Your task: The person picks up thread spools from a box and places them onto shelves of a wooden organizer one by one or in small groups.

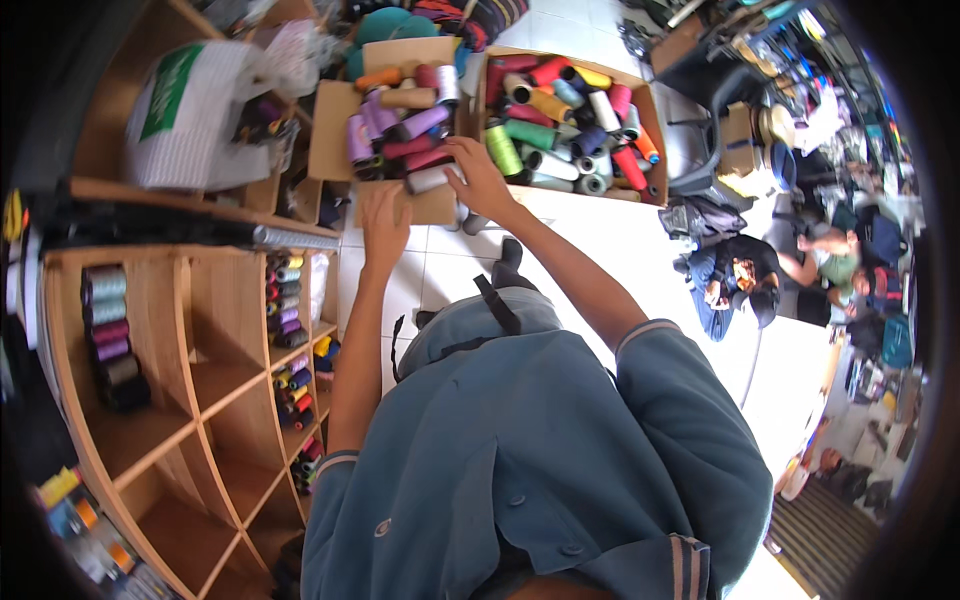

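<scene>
Two open cardboard boxes stand on the white tiled floor below me. The left box (335,135) holds purple, maroon, orange and brown thread cones (400,135). The right box (655,120) is full of cones in many colours (565,120). My left hand (383,225) rests on the near flap of the left box, fingers spread, holding nothing. My right hand (480,175) reaches to that box's near right corner and touches a grey-white cone (432,178); a firm grip is not visible.
A wooden cubby shelf (190,400) on my left holds rows of thread cones (288,300), with a white sack (190,110) on top. A person (750,280) in dark clothes sits on the floor at right, and another person (835,265) beyond.
</scene>
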Demonstrator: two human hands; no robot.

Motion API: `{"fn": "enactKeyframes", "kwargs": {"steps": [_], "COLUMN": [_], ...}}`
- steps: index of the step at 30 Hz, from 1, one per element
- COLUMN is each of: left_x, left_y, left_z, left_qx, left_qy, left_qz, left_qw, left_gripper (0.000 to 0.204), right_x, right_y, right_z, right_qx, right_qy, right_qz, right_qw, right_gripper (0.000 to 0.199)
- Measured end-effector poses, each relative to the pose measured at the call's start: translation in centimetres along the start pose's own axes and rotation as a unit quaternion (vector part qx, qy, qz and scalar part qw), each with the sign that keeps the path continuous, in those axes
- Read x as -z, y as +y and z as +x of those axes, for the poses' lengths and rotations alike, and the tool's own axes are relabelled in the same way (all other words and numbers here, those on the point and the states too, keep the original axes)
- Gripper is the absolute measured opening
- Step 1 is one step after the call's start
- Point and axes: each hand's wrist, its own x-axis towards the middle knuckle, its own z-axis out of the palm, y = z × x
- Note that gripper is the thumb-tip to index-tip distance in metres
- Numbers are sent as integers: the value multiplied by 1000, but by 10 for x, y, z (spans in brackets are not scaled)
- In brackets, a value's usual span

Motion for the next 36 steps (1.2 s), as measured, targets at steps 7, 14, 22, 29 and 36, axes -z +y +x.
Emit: {"fn": "enactKeyframes", "kwargs": {"steps": [7,14,22,29,36], "left_x": [-122,-168,-179,-186,-179], "left_y": [66,77,80,126,109], "left_z": [73,127,134,139,126], "left_qx": [-31,65,112,417,464], "left_qy": [-71,-222,-142,2,52], "left_qz": [-31,226,113,-439,-457], "left_qw": [996,946,977,796,757], "left_gripper": [44,55,52,41,37], "right_x": [98,119,125,155,138], "right_y": [112,163,183,168,193], "right_z": [-42,-29,-8,0,26], "right_qx": [-126,-104,-148,-287,-17], "right_qy": [-4,-72,-132,-211,-14], "right_qz": [-152,-105,-51,305,-152], "right_qw": [980,986,979,883,988], "right_gripper": [32,46,57,36,33]}}
